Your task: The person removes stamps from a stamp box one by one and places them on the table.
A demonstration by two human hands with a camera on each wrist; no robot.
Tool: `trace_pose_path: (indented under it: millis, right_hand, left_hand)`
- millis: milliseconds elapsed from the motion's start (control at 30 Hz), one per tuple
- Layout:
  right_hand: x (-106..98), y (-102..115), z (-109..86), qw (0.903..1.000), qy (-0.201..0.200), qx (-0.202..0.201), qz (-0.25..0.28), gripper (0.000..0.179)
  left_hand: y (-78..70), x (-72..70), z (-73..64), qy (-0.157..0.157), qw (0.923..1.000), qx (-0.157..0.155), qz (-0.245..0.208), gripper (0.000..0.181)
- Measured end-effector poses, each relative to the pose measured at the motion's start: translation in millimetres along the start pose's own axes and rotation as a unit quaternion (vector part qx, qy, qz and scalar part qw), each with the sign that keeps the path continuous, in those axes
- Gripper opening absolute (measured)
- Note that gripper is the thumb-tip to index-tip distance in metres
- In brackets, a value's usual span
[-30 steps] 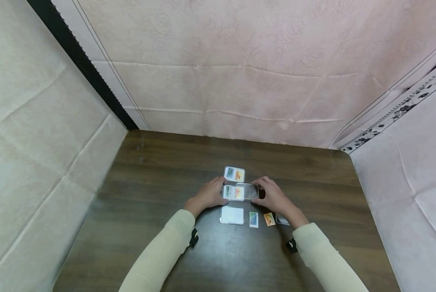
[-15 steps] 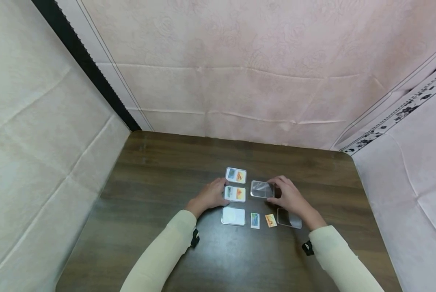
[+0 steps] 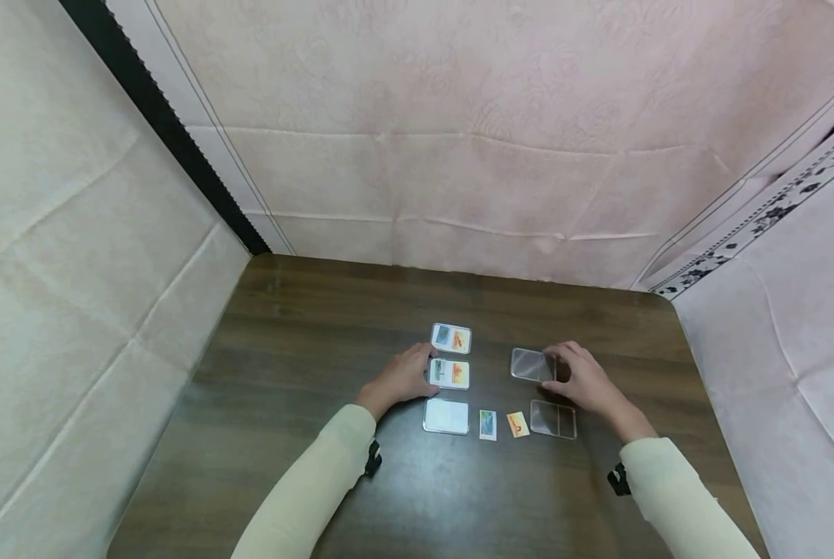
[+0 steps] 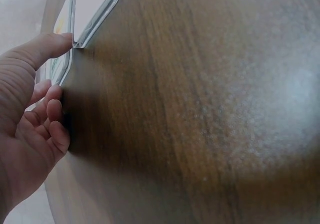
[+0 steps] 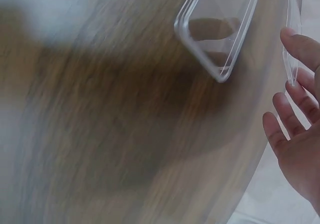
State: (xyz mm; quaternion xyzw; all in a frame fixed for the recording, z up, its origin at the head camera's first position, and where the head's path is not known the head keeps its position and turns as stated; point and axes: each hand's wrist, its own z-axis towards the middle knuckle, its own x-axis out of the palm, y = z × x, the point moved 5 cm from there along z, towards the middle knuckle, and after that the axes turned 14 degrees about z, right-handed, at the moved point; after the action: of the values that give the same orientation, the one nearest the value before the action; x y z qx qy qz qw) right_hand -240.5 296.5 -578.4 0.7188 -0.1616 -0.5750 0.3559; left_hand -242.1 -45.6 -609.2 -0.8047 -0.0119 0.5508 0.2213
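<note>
My left hand [image 3: 406, 372] holds the left edge of a small flat case [image 3: 450, 373] with two little pictures on white, thumb at the near side and fingers at the far side. To the right, my right hand [image 3: 585, 376] pinches a clear plastic lid [image 3: 529, 365] by its right end; in the right wrist view the lid [image 5: 291, 44] is raised above the table, seen edge-on. A second clear lid [image 3: 553, 419] lies in front of that hand. Behind the held case is a similar one with two pictures [image 3: 451, 338]; in front sits a plain white case [image 3: 446, 416].
A small blue-green picture card [image 3: 488, 425] and a small orange picture card [image 3: 518, 424] lie between the white case and the second lid. The brown wooden table [image 3: 305, 334] is bordered by pale cloth [image 3: 417, 178] at the back and sides.
My right hand has drawn the clear lid rightward, off the middle case and away from it. The second lid has come into full view. My left hand has stayed at the case.
</note>
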Motion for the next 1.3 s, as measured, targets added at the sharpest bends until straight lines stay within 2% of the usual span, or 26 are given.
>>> trace_pose_path:
  millis: [300,533,1000,1300]
  right_hand:
    - [-10.6,-20.9,-10.5,0.9999,0.001,0.006,-0.011,0.058]
    - [-11.1,-33.0,-14.5,0.9995,0.009,0.019,-0.023,0.058]
    - [-10.8,-39.5,-17.8,0.9992,0.009,0.014,-0.035,0.059]
    - [-9.2,-38.8,-18.5,0.9989,0.015,0.031,-0.031,0.069]
  left_hand:
    - [0.5,1.1,0.0,0.003,1.0,-0.001,-0.006,0.067]
    - [0.4,0.3,-0.4,0.001,1.0,-0.003,-0.003,0.067]
    - [2.2,2.0,0.8,-0.002,1.0,0.0,-0.003,0.067]
    - [2.5,3.8,1.9,0.002,1.0,0.0,0.004,0.064]
